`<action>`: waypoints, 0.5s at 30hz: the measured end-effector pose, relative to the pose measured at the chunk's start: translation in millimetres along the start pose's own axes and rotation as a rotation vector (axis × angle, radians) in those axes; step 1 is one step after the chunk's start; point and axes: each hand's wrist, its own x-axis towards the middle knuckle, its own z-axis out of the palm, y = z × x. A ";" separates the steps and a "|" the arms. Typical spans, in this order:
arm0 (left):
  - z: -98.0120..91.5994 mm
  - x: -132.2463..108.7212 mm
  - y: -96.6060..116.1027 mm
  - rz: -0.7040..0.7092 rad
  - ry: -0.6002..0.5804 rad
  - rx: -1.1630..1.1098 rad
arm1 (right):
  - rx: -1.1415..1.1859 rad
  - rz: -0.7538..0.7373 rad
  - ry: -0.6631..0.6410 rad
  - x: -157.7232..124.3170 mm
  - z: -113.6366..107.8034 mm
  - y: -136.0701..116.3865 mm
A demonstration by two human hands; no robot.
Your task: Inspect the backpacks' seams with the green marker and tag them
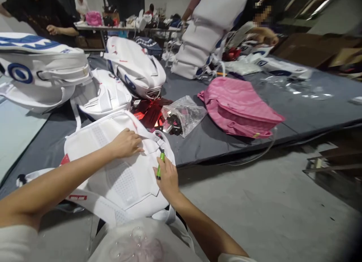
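A white backpack [149, 167] lies before me at the table's edge, its padded mesh panel and straps facing up. My left hand [127, 143] rests on its upper part, fingers curled and closed against the fabric. At the right side of the backpack, my right hand [169, 177] is closed around a slim green tool [161, 160] with black ends. Its dark tip points toward a strap buckle [159, 140] near the backpack's corner. Exactly what the tip touches is too small to tell.
Red shiny tags [151, 113] and a clear plastic bag [188, 114] with black pieces lie beyond the backpack. A pink bag [240, 105] lies to the right. More white backpacks [135, 63] and a tall white stack [200, 39] stand behind. Other people work around the table [319, 103].
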 end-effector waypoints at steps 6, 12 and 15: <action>-13.2 -4.0 -56.8 -0.001 -0.005 -0.062 | -0.036 -0.051 0.066 -3.8 4.6 4.5; -26.3 -12.9 -65.0 -0.004 -0.079 -0.009 | -0.030 -0.075 0.068 -0.5 0.3 10.2; -21.3 -17.4 -33.2 -0.053 -0.094 -0.050 | 0.030 -0.057 0.055 15.8 -19.3 8.7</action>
